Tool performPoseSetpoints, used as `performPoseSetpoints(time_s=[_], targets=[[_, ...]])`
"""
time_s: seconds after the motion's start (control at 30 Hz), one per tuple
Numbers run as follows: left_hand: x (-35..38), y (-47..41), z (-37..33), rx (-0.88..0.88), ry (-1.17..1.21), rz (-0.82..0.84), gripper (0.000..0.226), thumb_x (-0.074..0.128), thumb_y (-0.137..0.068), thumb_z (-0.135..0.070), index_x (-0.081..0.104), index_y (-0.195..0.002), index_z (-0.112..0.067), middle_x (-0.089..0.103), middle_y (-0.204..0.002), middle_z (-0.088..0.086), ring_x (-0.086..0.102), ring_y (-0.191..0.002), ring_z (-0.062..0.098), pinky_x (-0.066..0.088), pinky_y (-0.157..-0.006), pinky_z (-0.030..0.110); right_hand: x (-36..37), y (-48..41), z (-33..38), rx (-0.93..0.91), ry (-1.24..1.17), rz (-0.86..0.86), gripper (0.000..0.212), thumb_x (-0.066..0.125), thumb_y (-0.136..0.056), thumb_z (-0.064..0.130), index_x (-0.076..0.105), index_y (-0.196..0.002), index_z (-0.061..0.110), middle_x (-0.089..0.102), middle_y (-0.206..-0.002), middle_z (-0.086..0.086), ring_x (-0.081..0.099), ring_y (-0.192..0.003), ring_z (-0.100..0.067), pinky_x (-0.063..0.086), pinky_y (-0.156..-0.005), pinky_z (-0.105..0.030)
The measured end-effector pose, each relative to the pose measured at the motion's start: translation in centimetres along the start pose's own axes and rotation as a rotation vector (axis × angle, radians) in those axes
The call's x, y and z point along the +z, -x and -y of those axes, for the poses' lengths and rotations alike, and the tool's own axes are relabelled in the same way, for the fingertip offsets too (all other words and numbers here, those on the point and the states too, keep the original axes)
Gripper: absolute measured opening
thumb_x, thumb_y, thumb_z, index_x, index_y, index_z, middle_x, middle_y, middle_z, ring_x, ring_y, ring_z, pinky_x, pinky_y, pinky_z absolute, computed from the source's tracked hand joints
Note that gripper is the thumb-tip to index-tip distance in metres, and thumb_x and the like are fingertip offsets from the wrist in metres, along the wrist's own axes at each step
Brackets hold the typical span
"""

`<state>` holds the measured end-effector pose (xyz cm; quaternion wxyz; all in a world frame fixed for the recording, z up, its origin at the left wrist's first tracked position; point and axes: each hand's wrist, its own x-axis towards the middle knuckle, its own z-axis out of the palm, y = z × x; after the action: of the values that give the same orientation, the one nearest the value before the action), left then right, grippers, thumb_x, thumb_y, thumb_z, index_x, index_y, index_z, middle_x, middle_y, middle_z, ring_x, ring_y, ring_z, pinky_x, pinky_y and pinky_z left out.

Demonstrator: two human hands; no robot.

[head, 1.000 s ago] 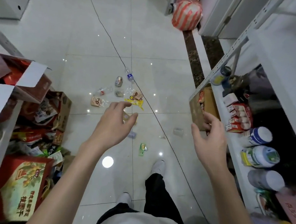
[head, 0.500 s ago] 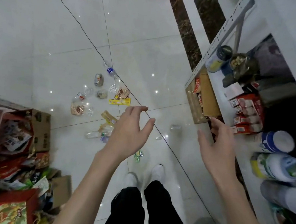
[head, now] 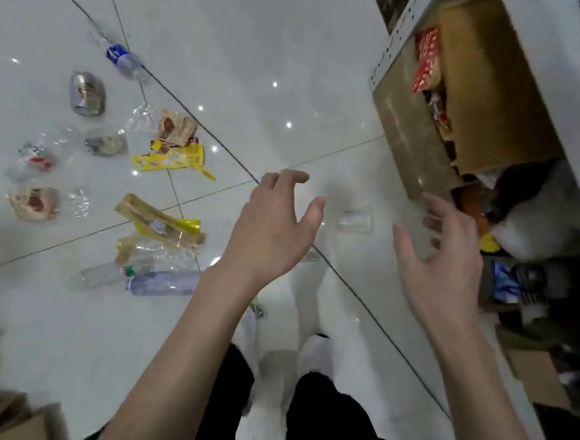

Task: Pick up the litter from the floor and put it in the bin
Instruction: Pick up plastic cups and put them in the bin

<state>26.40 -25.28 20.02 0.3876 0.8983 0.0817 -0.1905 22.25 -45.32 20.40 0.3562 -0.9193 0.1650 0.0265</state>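
Head view shows both hands empty over the floor (head: 226, 36). The left hand (head: 271, 225) has a wide grip, fingers spread and curled; the right hand (head: 440, 264) is just as wide, palm turned inward. Between them, on the tile, lies a small clear cup (head: 355, 219), the nearest litter. Further left is the main scatter: a clear bottle (head: 140, 278), a yellow wrapper (head: 169, 160), a crushed can (head: 86, 94) and a blue-capped bottle (head: 125, 58). A cardboard box (head: 461, 104) sits on the low shelf to the right. No bin is in view.

The step looks like a reach for the cup. It is thin and likely light, so pinch the rim gently rather than squeeze the wall. Crouch first, since both hands appear well above the tile, then find the bin before gathering more.
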Motion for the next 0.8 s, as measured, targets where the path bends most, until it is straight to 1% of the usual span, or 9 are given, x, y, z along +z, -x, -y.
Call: performPoseSetpoints(time_s=[0.07, 0.1, 0.23, 0.3, 0.4, 0.5, 0.53, 0.63, 0.8], targets=[[5.4, -3.1, 3.5, -0.005, 0.017, 0.016, 0.045, 0.052, -0.096, -0.046, 0.048, -0.137, -0.026, 0.048, -0.136, -0.003, 0.049, -0.121, 0.014, 0.039, -0.093, 0.026, 4.7, -2.0, -4.7, -0.006, -0.001, -0.025, 0.047, 0.066, -0.094, 0.025, 0.052, -0.138, 0.016, 0.047, -0.123, 0.007, 0.050, -0.109, -0.006, 0.038, -0.092, -0.017], [8.1, -4.4, 5.4, -0.010, 0.014, 0.030, 0.046, 0.051, -0.096, -0.047, 0.048, -0.137, -0.027, 0.047, -0.136, -0.003, 0.049, -0.121, 0.014, 0.040, -0.094, 0.028, 7.0, -2.9, -7.1, -0.007, 0.000, -0.038, 0.047, 0.067, -0.093, 0.025, 0.053, -0.137, 0.016, 0.048, -0.123, 0.006, 0.051, -0.109, -0.007, 0.040, -0.094, -0.020], [17.7, -9.3, 12.0, -0.050, -0.078, 0.069, 0.048, 0.048, -0.097, -0.048, 0.046, -0.139, -0.024, 0.048, -0.136, 0.001, 0.052, -0.118, 0.021, 0.045, -0.097, 0.041, 15.1, -6.3, -15.6, 0.001, -0.002, -0.036, 0.047, 0.067, -0.094, 0.027, 0.053, -0.138, 0.020, 0.044, -0.126, 0.007, 0.050, -0.116, -0.008, 0.037, -0.100, -0.018], [21.3, -10.8, 15.0, -0.074, -0.117, 0.087, 0.049, 0.049, -0.097, -0.047, 0.045, -0.139, -0.022, 0.048, -0.135, 0.004, 0.051, -0.119, 0.024, 0.044, -0.097, 0.042, 18.3, -7.4, -19.1, -0.010, 0.015, -0.041, 0.046, 0.068, -0.092, 0.025, 0.054, -0.136, 0.022, 0.046, -0.128, 0.005, 0.049, -0.121, -0.013, 0.038, -0.106, -0.024], [26.0, -12.1, 19.2, -0.080, -0.183, 0.121, 0.052, 0.054, -0.094, -0.046, 0.043, -0.140, -0.023, 0.045, -0.135, 0.006, 0.047, -0.122, 0.025, 0.044, -0.094, 0.039, 22.8, -9.3, -23.5, -0.037, 0.068, -0.055, 0.048, 0.069, -0.088, 0.029, 0.057, -0.135, 0.024, 0.046, -0.134, -0.003, 0.045, -0.126, -0.021, 0.035, -0.110, -0.028], [28.9, -12.2, 22.0, -0.091, -0.218, 0.127, 0.057, 0.063, -0.089, -0.042, 0.042, -0.140, -0.027, 0.042, -0.134, 0.005, 0.045, -0.121, 0.025, 0.045, -0.090, 0.038, 26.1, -10.3, -26.1, -0.041, 0.136, -0.066, 0.052, 0.069, -0.083, 0.040, 0.058, -0.134, 0.031, 0.041, -0.142, -0.005, 0.041, -0.129, -0.027, 0.041, -0.108, -0.045], [29.5, -12.1, 22.8, -0.090, -0.221, 0.125, 0.059, 0.065, -0.087, -0.042, 0.043, -0.140, -0.029, 0.041, -0.132, 0.004, 0.045, -0.120, 0.025, 0.046, -0.089, 0.039, 26.9, -10.6, -26.4, -0.043, 0.157, -0.075, 0.054, 0.069, -0.081, 0.043, 0.058, -0.134, 0.033, 0.039, -0.145, -0.005, 0.040, -0.130, -0.028, 0.041, -0.106, -0.048], [31.1, -11.5, 24.5, -0.106, -0.198, 0.121, 0.060, 0.069, -0.082, -0.042, 0.045, -0.136, -0.033, 0.042, -0.127, 0.002, 0.046, -0.116, 0.025, 0.048, -0.089, 0.042, 28.5, -11.1, -27.2, -0.060, 0.181, -0.092, 0.058, 0.071, -0.076, 0.048, 0.058, -0.132, 0.036, 0.037, -0.148, -0.005, 0.039, -0.132, -0.030, 0.042, -0.105, -0.049], [33.1, -10.8, 25.9, -0.089, -0.207, 0.065, 0.054, 0.072, -0.080, -0.031, 0.051, -0.130, -0.035, 0.039, -0.125, 0.001, 0.045, -0.110, 0.025, 0.049, -0.086, 0.042, 30.2, -11.4, -28.2, -0.073, 0.146, -0.097, 0.060, 0.076, -0.072, 0.046, 0.061, -0.128, 0.033, 0.033, -0.152, -0.005, 0.037, -0.134, -0.030, 0.040, -0.108, -0.048]])
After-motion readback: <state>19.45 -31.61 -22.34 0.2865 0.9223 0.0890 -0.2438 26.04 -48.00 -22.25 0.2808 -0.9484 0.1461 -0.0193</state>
